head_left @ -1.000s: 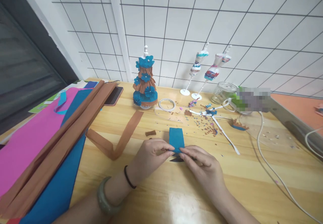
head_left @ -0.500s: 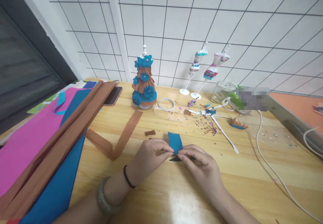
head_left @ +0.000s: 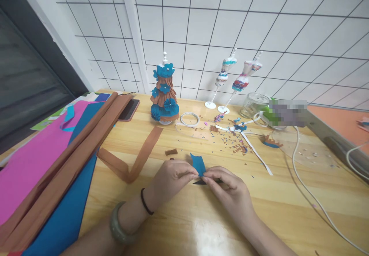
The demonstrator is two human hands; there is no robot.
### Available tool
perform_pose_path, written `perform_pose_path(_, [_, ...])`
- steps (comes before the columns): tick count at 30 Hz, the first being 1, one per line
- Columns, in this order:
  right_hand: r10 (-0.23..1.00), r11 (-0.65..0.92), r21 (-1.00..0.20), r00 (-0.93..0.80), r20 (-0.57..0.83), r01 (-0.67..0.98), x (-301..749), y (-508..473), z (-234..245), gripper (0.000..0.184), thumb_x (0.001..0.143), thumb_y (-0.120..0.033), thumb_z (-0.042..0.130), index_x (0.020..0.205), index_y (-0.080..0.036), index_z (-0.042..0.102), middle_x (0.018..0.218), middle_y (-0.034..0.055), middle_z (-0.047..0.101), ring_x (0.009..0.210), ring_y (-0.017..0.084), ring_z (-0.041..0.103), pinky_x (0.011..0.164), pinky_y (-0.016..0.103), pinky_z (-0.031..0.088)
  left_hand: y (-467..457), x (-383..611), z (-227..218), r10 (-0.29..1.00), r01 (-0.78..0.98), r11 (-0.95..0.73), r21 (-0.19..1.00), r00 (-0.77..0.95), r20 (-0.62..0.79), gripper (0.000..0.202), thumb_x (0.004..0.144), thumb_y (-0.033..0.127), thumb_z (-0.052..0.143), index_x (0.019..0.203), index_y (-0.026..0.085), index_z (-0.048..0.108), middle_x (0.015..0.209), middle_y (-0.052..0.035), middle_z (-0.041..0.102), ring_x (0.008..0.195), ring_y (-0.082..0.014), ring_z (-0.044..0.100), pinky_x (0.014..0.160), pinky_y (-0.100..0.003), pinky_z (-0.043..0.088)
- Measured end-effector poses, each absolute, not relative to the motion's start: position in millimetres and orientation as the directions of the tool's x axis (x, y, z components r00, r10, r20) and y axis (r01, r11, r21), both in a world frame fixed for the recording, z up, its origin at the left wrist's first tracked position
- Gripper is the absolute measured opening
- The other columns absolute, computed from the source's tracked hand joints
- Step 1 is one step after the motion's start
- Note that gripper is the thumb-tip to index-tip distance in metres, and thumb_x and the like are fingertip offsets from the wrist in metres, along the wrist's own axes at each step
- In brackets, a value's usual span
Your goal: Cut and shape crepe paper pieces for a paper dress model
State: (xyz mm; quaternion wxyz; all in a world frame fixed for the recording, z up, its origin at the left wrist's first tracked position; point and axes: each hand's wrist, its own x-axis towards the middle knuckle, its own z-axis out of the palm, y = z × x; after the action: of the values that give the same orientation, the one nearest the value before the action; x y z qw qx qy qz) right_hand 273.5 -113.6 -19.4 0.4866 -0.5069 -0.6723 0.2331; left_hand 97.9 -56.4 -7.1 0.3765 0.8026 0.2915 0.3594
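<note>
Both my hands meet low over the wooden table [head_left: 288,206] and pinch the near end of a small blue paper strip [head_left: 197,163]. My left hand [head_left: 170,179] grips it from the left with thumb and fingertips closed. From the right, my right hand [head_left: 227,188] holds the same end, fingers curled. The strip stands up and leans away from me. Something dark and flat [head_left: 199,182] lies on the table just under my fingers; I cannot make out what it is.
A folded brown paper band [head_left: 138,158] lies left of my hands. Pink, blue and brown sheets [head_left: 43,163] cover the left side. A small mannequin in brown and blue paper [head_left: 165,90], two more mannequins [head_left: 230,79], a tape roll [head_left: 189,119], a glass jar [head_left: 255,105], scraps and a white cable [head_left: 308,187] stand beyond.
The blue strip looks shorter and more tilted than a second ago, as my fingers have worked its near end together. My hands stayed in the same place.
</note>
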Motion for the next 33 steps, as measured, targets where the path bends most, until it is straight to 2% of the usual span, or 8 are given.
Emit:
perform_pose_path(5, [0.895,0.404,-0.792,-0.020,0.445,0.457,273.7,-113.7,-16.8,0.011,0.078,-0.013,0.061,0.079,-0.021,0.068,0.075,0.0038,0.067,0.070,0.015,0.064,0.062,0.024,0.052,-57.8,98.1,-4.6,0.806,0.220,-0.447,0.867,0.520,0.283,0.007,0.076,0.016,0.061,0.076,0.018,0.067,0.073,-0.0019,0.068,0.069,-0.0128,0.061,0.065,-0.022,0.046])
perform_pose_path(10, [0.847,0.438,-0.732,0.033,0.530,0.522,275.5,-114.8,-12.2,0.014,0.078,-0.010,0.059,0.081,-0.022,0.067,0.076,0.0042,0.067,0.068,0.015,0.065,0.060,0.024,0.053,-57.4,101.2,-8.2,0.903,0.077,-0.070,0.995,0.429,0.030,0.022,0.071,0.024,0.067,0.089,0.016,0.055,0.076,-0.0032,0.067,0.074,-0.0153,0.062,0.069,-0.026,0.047])
perform_pose_path(15, [0.736,0.549,-0.549,-0.052,0.675,0.630,278.5,-117.4,-11.2,0.019,0.077,-0.006,0.058,0.086,-0.020,0.067,0.080,0.0070,0.067,0.072,0.017,0.064,0.061,0.026,0.053,-57.4,104.2,-9.1,0.744,-0.087,0.319,0.944,0.639,-0.193,0.034,0.072,0.038,0.065,0.090,0.012,0.052,0.072,-0.0064,0.066,0.062,-0.0133,0.062,0.060,-0.025,0.047])
perform_pose_path(19, [0.734,0.575,-0.505,-0.132,0.666,0.644,278.3,-119.4,-13.8,0.022,0.078,-0.006,0.058,0.089,-0.022,0.067,0.081,0.0068,0.067,0.072,0.017,0.063,0.059,0.029,0.052,-57.7,102.1,-6.1,0.690,-0.121,0.391,0.912,0.694,-0.204,0.030,0.074,0.036,0.065,0.084,0.010,0.056,0.073,-0.0070,0.066,0.062,-0.0112,0.061,0.060,-0.023,0.046])
perform_pose_path(22, [0.786,0.529,-0.555,-0.126,0.605,0.642,275.8,-119.2,-15.5,0.019,0.079,-0.010,0.058,0.089,-0.023,0.066,0.085,0.0069,0.067,0.076,0.019,0.063,0.063,0.031,0.052,-56.6,101.7,-6.9,0.726,-0.138,0.356,0.924,0.663,-0.180,0.024,0.073,0.031,0.066,0.080,0.010,0.057,0.073,-0.0060,0.066,0.063,-0.0112,0.061,0.062,-0.024,0.047])
perform_pose_path(25, [0.868,0.412,-0.698,-0.021,0.495,0.586,272.0,-117.4,-15.7,0.014,0.079,-0.017,0.059,0.091,-0.023,0.063,0.083,0.0065,0.065,0.075,0.019,0.062,0.066,0.031,0.052,-55.9,103.4,-8.7,0.796,-0.113,0.253,0.961,0.589,-0.141,0.019,0.074,0.027,0.064,0.081,0.012,0.055,0.073,-0.0049,0.067,0.066,-0.0124,0.063,0.065,-0.025,0.049])
perform_pose_path(29, [0.946,0.146,-0.934,0.230,0.229,0.327,268.4,-115.0,-15.4,0.016,0.075,-0.031,0.064,0.086,-0.020,0.058,0.071,0.0030,0.061,0.064,0.016,0.060,0.060,0.027,0.051,-58.0,102.6,-8.4,0.898,0.114,-0.119,0.986,0.437,0.058,0.008,0.080,0.022,0.055,0.084,0.015,0.056,0.079,-0.0037,0.067,0.075,-0.0144,0.063,0.070,-0.026,0.050])
perform_pose_path(33, [0.982,-0.013,-0.996,0.189,0.003,0.084,265.6,-115.8,-17.1,0.021,0.071,-0.036,0.068,0.078,-0.018,0.061,0.066,0.0015,0.060,0.059,0.013,0.056,0.057,0.024,0.049,-61.1,98.0,-9.1,0.813,0.474,-0.573,0.668,0.434,0.389,0.009,0.081,0.015,0.050,0.086,0.017,0.058,0.078,-0.0027,0.065,0.073,-0.0155,0.061,0.067,-0.027,0.047])
